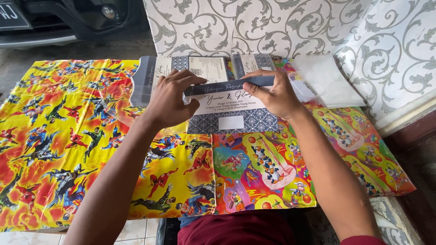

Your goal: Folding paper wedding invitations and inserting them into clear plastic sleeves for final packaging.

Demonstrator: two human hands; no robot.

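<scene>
While both my left hand (pixel 170 97) and right hand (pixel 274 93) pinch the card's (pixel 227 106) dark flap, I judge folding underway; pressing the crease comes next.

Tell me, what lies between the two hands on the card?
In the head view, between the left hand and right hand runs the card's dark folded flap.

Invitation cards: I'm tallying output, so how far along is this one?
Done: a stack of cards lies behind. In hand: left hand and right hand press the dark band across the patterned card. Left: clear sleeves lie unused alongside.
</scene>
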